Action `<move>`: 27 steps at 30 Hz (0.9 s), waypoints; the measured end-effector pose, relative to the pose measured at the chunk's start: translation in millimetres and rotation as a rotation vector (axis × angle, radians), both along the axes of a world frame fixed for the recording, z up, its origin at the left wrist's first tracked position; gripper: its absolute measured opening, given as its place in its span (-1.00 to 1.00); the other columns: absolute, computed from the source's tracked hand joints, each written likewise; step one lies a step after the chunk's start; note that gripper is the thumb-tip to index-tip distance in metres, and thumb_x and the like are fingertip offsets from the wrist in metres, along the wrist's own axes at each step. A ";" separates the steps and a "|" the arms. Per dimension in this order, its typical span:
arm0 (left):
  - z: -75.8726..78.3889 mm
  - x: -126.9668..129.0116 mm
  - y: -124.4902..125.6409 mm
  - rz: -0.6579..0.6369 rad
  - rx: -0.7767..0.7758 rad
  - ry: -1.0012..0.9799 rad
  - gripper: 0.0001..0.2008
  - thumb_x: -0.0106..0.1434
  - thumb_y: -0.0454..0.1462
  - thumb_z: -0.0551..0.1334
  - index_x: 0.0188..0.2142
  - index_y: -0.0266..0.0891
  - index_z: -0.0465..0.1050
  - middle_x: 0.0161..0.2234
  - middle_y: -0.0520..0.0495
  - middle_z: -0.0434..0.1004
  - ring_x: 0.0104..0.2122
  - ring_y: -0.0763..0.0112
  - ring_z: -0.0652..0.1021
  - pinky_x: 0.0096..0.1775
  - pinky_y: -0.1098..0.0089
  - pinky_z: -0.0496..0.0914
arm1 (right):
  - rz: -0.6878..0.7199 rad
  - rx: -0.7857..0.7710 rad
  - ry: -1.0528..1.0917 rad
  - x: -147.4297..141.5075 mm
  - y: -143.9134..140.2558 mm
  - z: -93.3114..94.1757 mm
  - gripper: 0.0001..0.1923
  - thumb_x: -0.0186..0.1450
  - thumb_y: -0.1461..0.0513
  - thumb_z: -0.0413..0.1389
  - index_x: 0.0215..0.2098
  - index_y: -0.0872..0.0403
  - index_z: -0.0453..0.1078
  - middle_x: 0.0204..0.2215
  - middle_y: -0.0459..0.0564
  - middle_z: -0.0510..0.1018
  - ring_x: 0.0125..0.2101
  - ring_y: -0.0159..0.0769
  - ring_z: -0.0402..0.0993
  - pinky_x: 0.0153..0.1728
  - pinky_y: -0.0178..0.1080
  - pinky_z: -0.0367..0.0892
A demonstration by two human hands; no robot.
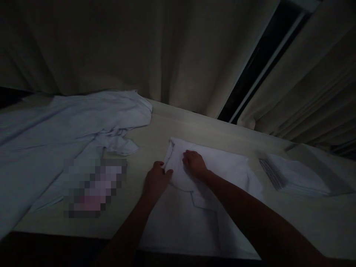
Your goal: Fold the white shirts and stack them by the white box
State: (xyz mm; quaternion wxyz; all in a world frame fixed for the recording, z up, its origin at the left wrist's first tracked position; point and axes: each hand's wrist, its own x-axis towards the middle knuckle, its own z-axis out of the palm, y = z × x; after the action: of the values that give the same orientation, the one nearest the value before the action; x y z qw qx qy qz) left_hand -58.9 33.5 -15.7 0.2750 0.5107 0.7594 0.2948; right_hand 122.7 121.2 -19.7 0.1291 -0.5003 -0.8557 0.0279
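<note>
A white garment (219, 157) lies partly folded on the pale table, its upper part doubled over and its lower part spread towards the front edge. A stitched outline like a pocket shows on it below my right arm. At the garment's left edge is my left hand (157, 180), thumb and forefinger apart, with the thumb touching the cloth. My right hand (195, 164) rests on the folded upper part, palm down, fingers slightly bent against the fabric. Neither hand lifts the cloth. The light is dim, so fine folds are hard to make out.
A larger rumpled white garment (69, 122) covers the table's left side. In front of it lies a pixelated pinkish item (96, 189). On the right sits a stack of folded white cloth (297, 174), beside a greyish flat sheet (319, 163). Beige curtains (111, 48) hang behind the table (158, 133).
</note>
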 end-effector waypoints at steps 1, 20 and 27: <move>-0.4 -0.9 -3.6 0.008 0.001 0.025 -0.54 0.15 -0.10 0.23 0.02 -0.22 0.29 -0.25 -0.15 0.59 -0.25 0.23 0.59 -0.20 0.31 0.37 | 0.012 0.003 -0.002 -3.1 6.6 5.2 -0.56 0.45 0.14 -0.18 0.20 0.07 0.29 0.21 0.07 0.34 0.21 -0.21 0.21 0.22 -0.07 0.07; -0.8 -10.7 -4.0 -0.119 -0.094 0.328 -0.74 0.22 -0.28 0.04 -0.21 -0.28 0.45 -0.21 -0.36 0.54 -0.22 0.10 0.58 -0.27 0.25 0.37 | 0.004 -0.083 -0.063 -81.1 70.2 -18.6 -0.42 0.47 0.02 -0.34 0.38 -0.01 -0.05 0.36 0.02 0.02 0.34 0.13 -0.17 0.21 0.34 -0.14; 5.7 -22.4 2.6 -0.129 -0.140 0.296 -0.74 0.20 -0.26 0.09 -0.18 -0.33 0.43 -0.24 -0.32 0.57 -0.23 0.17 0.59 -0.28 0.33 0.37 | 0.060 -0.064 0.018 -74.7 65.8 3.1 -0.40 0.47 0.01 -0.38 0.38 0.05 -0.05 0.36 0.05 0.01 0.35 -0.05 -0.19 0.27 0.22 -0.15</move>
State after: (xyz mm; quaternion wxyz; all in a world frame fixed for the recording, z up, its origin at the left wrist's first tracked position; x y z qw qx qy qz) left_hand -81.3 36.1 -10.0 0.2133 0.5757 0.7760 0.1448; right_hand 48.1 187.1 -16.6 0.1196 -0.4783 -0.8677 0.0636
